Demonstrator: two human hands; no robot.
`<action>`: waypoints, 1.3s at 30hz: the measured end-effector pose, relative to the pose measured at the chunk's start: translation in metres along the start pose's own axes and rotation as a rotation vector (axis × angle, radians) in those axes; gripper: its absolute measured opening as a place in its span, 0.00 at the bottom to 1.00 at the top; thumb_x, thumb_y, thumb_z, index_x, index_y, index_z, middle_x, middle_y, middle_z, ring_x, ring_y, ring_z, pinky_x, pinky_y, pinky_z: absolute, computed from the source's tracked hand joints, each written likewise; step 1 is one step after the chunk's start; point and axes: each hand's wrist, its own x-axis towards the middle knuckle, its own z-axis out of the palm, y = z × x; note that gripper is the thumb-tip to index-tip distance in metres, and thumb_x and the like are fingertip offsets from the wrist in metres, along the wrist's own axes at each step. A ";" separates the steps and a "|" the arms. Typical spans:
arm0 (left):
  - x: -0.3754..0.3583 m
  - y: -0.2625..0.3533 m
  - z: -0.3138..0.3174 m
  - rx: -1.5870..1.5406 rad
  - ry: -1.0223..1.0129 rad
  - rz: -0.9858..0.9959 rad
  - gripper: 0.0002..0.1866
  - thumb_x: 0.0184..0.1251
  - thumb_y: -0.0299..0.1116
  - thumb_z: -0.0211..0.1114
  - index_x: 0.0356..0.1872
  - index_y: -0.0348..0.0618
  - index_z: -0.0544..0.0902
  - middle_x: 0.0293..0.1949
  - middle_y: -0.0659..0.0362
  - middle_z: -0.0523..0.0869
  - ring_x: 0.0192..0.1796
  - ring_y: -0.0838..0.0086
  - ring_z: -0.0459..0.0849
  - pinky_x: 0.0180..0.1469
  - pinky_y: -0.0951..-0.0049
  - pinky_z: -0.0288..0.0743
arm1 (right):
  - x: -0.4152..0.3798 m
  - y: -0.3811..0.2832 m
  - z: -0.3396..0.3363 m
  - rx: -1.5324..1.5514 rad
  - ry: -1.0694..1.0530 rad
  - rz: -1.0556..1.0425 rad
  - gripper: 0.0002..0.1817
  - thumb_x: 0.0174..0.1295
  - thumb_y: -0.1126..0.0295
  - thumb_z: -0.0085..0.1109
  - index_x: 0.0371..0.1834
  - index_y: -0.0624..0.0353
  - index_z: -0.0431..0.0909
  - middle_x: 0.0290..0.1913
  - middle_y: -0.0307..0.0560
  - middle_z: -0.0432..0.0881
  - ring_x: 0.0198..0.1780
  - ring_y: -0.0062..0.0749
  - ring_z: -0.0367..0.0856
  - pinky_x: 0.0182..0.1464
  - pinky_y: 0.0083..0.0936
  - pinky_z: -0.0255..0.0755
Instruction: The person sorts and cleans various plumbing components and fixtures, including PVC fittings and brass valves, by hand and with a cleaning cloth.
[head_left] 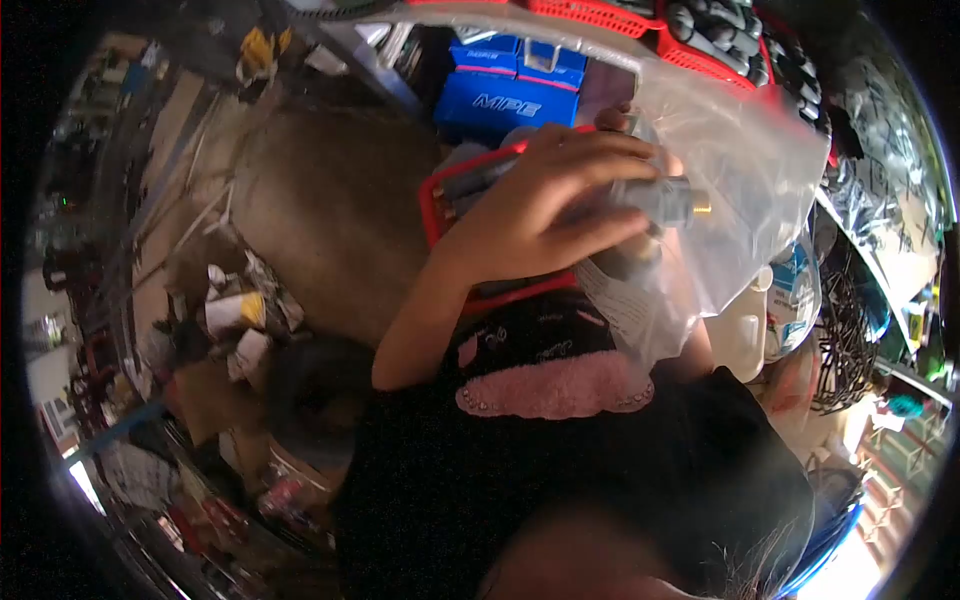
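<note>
My left hand (560, 195) reaches across from the left, its fingers curled round a grey cylindrical part (675, 203) with a brass threaded tip. The part lies at the mouth of a clear plastic bag (765, 165). My right hand (675, 165) is mostly hidden behind the bag's film and seems to grip the bag from the far side; its forearm shows below. Printed paper or lettering shows through the lower part of the bag. Under my left hand sits a red basket (432, 215) with more grey cylindrical parts, partly covered by my arm.
Blue MPE boxes (505, 105) stand beyond the basket. Red trays (700, 62) filled with grey parts sit on a shelf along the top. To the right are a whitish plastic jug (740, 335) and tangled black pieces (848, 345). A tyre-like black ring (320, 400) and scraps lie on the left floor.
</note>
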 end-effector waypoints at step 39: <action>-0.019 0.066 -0.008 0.566 -0.424 0.562 0.07 0.57 0.39 0.61 0.24 0.51 0.78 0.21 0.68 0.80 0.30 0.73 0.82 0.43 0.68 0.70 | -0.100 -0.070 -0.021 -1.527 -0.211 -0.245 0.35 0.66 0.37 0.47 0.66 0.52 0.69 0.67 0.51 0.67 0.67 0.46 0.66 0.67 0.50 0.62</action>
